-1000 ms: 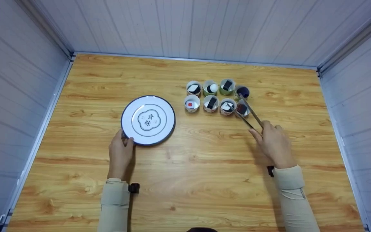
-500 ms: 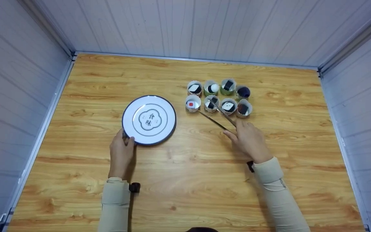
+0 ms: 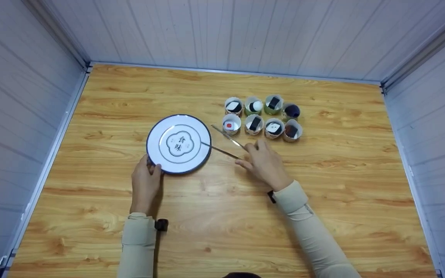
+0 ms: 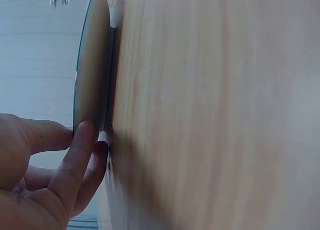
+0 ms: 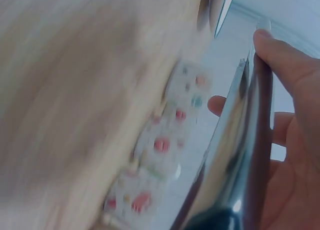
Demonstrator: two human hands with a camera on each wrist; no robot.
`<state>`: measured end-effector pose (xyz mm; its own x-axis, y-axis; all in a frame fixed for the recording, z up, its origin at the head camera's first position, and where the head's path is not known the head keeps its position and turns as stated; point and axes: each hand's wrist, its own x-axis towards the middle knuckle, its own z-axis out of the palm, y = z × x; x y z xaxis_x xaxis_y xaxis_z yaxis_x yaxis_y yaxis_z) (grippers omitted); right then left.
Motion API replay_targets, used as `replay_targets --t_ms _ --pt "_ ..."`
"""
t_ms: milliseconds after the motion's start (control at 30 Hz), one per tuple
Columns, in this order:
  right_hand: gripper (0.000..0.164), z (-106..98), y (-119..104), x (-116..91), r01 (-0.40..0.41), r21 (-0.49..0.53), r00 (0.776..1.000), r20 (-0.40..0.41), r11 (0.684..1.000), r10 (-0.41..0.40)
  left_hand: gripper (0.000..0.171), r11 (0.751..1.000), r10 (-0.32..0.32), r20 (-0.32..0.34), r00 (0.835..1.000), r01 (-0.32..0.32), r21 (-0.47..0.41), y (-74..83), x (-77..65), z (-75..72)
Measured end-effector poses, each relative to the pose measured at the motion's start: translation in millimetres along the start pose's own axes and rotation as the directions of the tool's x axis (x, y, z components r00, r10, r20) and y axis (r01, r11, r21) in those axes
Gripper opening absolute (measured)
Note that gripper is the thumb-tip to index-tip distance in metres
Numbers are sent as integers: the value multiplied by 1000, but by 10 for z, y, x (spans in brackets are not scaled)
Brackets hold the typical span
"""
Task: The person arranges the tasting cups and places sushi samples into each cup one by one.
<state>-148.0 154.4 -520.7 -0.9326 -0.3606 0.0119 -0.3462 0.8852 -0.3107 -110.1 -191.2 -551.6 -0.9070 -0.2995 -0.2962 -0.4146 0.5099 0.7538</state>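
In the head view my left hand (image 3: 144, 187) pinches the lower left rim of a white plate (image 3: 155, 143) with a blue edge. Up close in the left wrist view, its thumb and fingers grip the plate's edge (image 4: 95, 64), which stands slightly above the wood. My right hand (image 3: 267, 166) holds metal tongs (image 3: 222, 151) with their arms spread and nothing between the tips. One tip lies over the plate's right side; the other is close to the front left cup (image 3: 231, 124), which holds a white piece with a red spot. The right wrist view shows thumb and fingers around the tongs (image 5: 250, 135).
Several small paper cups with dark and white pieces stand in two rows right of the plate, including a green one (image 3: 274, 104) at the back. Pale panel walls (image 3: 226, 34) enclose the wooden table (image 3: 214, 216) at the back and sides.
My right hand has swept the tongs leftward from the right-hand cups, past the front row, to the plate's right side. My left hand has kept its grip on the plate.
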Motion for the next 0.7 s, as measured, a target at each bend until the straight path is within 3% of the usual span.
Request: replay_targets --t_ms 333,700 --pt "50 212 -329 215 64 -22 997 43 998 -63 51 1000 12 -1 1000 -12 -28 -11 0 4" --pt "50 394 -392 263 130 -80 991 31 988 -128 49 999 45 -26 999 -45 -30 -26 -34 11"
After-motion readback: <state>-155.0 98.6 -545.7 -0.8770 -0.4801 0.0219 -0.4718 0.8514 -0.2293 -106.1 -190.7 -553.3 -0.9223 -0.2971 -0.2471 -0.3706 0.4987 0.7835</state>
